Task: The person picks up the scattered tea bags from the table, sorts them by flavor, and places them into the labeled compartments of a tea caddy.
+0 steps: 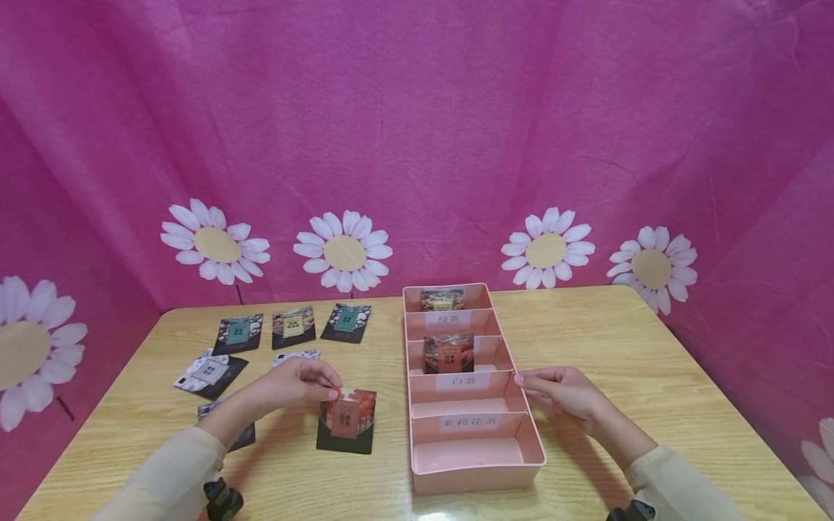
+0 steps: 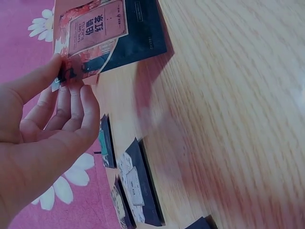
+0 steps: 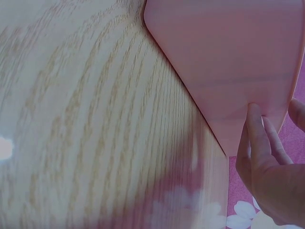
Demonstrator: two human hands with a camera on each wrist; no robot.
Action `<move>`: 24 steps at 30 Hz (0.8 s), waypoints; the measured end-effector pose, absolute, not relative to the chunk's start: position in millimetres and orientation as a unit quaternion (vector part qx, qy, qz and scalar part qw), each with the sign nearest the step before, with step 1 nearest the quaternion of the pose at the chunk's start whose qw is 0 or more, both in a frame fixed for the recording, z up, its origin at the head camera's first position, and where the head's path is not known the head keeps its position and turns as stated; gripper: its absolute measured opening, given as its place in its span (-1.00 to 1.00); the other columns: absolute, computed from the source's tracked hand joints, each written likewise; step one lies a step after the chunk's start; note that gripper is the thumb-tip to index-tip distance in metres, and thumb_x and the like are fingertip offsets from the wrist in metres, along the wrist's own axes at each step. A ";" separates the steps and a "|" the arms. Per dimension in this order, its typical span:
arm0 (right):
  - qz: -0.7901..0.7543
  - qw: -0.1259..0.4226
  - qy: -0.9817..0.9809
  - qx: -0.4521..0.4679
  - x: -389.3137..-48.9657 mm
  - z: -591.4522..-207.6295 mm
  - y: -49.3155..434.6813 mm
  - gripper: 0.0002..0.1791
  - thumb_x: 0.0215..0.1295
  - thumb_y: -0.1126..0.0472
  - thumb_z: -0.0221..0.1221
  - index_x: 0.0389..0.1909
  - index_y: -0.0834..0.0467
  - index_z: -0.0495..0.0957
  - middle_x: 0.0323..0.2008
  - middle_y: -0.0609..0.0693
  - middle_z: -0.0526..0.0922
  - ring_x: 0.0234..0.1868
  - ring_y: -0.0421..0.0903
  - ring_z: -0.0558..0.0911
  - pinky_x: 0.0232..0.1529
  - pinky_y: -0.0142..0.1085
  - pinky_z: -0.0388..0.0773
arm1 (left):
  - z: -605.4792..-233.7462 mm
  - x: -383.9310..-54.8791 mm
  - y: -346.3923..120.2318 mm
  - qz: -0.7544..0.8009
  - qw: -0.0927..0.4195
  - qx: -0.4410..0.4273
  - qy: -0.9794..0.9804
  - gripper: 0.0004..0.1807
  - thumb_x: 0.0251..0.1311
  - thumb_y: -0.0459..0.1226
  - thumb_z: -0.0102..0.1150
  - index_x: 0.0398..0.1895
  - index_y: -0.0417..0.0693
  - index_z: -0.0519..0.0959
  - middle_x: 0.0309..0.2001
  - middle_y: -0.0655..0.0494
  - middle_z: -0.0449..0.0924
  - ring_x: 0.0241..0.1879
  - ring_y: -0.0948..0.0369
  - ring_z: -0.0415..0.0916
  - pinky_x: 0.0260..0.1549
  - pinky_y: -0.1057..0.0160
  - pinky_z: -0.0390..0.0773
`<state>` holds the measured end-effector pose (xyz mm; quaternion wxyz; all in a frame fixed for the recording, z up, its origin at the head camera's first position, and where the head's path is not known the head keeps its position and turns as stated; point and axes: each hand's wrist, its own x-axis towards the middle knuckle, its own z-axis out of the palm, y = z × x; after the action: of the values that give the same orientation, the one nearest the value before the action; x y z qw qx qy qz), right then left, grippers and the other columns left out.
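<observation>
My left hand [image 1: 289, 391] pinches a tea sachet [image 1: 345, 423] with a red label by its upper corner, thumb on one side and fingertips on the other. In the left wrist view, the sachet [image 2: 100, 36] is tilted above the table. On the right, my right hand [image 3: 267, 162] holds the side of a pink divided box [image 1: 472, 479]. Its thumb lies at the rim and its fingertips touch the outer wall. A yellow-labelled sachet [image 1: 443, 298] stands in the box's rear compartment, and a red-labelled sachet [image 1: 449, 354] in a middle one.
Several more sachets lie at the left, including green-labelled ones [image 1: 238, 333], a yellow-labelled one [image 1: 293, 327] and a white one [image 1: 210, 373]. Paper labels [image 1: 461, 381] mark the box's dividers. A pink flowered cloth [image 1: 443, 145] hangs behind the wooden table [image 1: 606, 347].
</observation>
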<state>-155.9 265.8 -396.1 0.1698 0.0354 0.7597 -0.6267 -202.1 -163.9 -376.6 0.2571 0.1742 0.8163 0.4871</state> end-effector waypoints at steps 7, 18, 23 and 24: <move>-0.630 0.169 0.758 0.033 -155.5 -396.8 266.0 -0.37 0.27 0.10 0.22 0.13 0.56 0.40 0.01 0.07 0.68 -0.06 -0.30 0.64 0.02 -0.38 0.59 | -374.2 -201.3 -160.8 0.486 0.256 0.163 0.820 -0.72 0.16 -0.27 0.27 -0.16 -0.32 0.58 -0.35 0.22 0.66 -0.29 0.33 0.54 -0.16 0.24 0.56; -0.633 0.171 0.754 0.033 -154.8 -395.5 265.6 -0.36 0.27 0.11 0.22 0.14 0.58 0.37 -0.01 0.04 0.68 -0.09 -0.33 0.64 0.02 -0.39 0.59 | -367.9 -199.6 -156.5 0.481 0.254 0.162 0.823 -0.74 0.17 -0.26 0.26 -0.18 -0.29 0.58 -0.36 0.24 0.65 -0.29 0.32 0.51 -0.17 0.21 0.56; -0.630 0.171 0.757 0.034 -155.1 -395.5 265.6 -0.36 0.27 0.11 0.22 0.13 0.58 0.38 0.02 0.07 0.67 -0.07 -0.31 0.64 0.04 -0.37 0.59 | -365.0 -199.3 -155.6 0.479 0.245 0.157 0.828 -0.74 0.18 -0.24 0.25 -0.19 -0.29 0.58 -0.38 0.28 0.63 -0.29 0.32 0.50 -0.16 0.17 0.54; -0.630 0.170 0.757 0.034 -155.4 -395.6 265.7 -0.36 0.27 0.11 0.22 0.13 0.58 0.38 0.02 0.08 0.67 -0.06 -0.31 0.64 0.04 -0.37 0.59 | -364.5 -199.2 -155.6 0.480 0.244 0.155 0.828 -0.74 0.18 -0.25 0.25 -0.19 -0.29 0.58 -0.38 0.28 0.63 -0.29 0.32 0.51 -0.15 0.16 0.55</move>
<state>-155.4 265.7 -395.6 0.1702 0.0336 0.7571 -0.6298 -199.2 -155.6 -364.5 0.2435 0.1553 0.8282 0.4803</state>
